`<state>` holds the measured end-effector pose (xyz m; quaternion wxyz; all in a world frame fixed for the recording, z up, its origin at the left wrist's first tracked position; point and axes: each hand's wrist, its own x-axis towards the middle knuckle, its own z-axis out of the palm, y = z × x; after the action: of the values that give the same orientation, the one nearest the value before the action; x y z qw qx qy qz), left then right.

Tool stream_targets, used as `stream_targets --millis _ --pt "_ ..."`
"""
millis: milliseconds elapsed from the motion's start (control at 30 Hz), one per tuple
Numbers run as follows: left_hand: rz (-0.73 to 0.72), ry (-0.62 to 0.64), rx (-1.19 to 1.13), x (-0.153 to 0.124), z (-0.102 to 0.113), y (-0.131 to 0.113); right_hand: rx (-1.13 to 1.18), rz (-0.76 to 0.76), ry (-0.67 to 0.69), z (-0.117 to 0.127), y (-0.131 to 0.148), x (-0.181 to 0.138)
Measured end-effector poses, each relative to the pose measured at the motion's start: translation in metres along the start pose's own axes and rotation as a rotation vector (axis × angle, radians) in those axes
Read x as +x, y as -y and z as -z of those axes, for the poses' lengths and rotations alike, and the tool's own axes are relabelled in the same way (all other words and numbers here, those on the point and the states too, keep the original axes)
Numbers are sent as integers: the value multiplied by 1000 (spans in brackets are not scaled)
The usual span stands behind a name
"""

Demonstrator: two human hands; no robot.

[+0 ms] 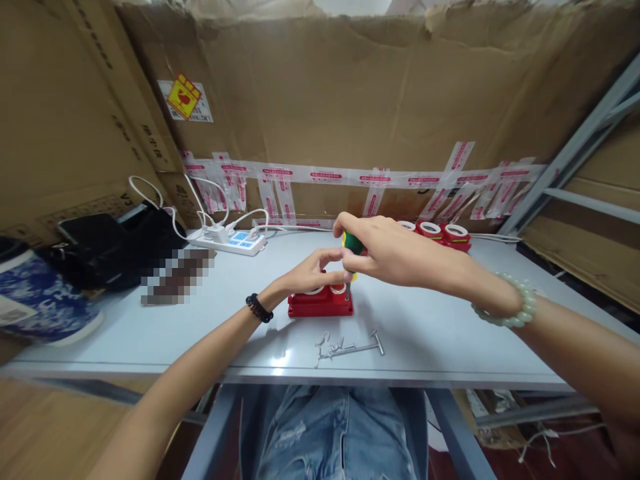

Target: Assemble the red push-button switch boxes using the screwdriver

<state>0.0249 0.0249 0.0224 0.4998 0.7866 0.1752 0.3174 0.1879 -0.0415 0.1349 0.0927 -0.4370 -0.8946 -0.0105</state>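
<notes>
A red block (320,303) with white-ringed round openings on top lies on the light grey table (440,333). My right hand (387,250) is closed round a screwdriver (352,248) with a green and yellow handle, held upright with its tip down on the block's right side. My left hand (313,270) reaches over the block from the left, its fingers pinched at the screwdriver's shaft just above the block. What lies under the tip is hidden.
Small metal screws and a T-shaped metal tool (350,347) lie near the front edge. More red blocks (443,235) stand at the back. A white power strip (227,241) with cables, a black bag (113,247) and a blue patterned item (43,293) sit at left. Cardboard walls surround the table.
</notes>
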Motion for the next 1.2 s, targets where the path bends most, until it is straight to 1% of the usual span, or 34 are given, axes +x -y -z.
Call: stream_targets --millis 67,167,233,367,500,600,700,800,867,933,1000,1100,1200 --pt "-2 -2 -11 0 -1 0 -16 -27 13 2 1 -2" --pt "-29 -100 26 1 -2 1 -121 -55 -62 0 2 -2" --pt "-47 -143 59 2 -3 0 -135 -54 -99 -2 3 -1" --pt "-65 -101 51 -1 -1 -2 -12 -43 -70 1 4 0" --pt "-29 -56 10 -2 0 1 20 -63 -75 1 3 0" --pt "-33 -79 15 1 -1 3 -6 -49 -126 -6 0 1" --pt "-49 -123 39 2 -1 5 15 7 -162 -12 -1 1" --pt "-35 -85 42 1 0 5 100 35 -120 -11 -1 1" --pt "-15 -43 32 -1 1 4 131 17 -103 -8 0 0" --pt "-6 -26 28 -1 1 4 117 -9 -101 -8 -1 0" --pt "-26 -52 30 1 0 4 70 -40 -112 -9 -1 -1" --pt "-75 -128 53 2 -2 5 12 -65 -136 -12 -2 -1" --pt "-71 -117 75 2 -1 6 31 -40 -116 -11 -2 -2"
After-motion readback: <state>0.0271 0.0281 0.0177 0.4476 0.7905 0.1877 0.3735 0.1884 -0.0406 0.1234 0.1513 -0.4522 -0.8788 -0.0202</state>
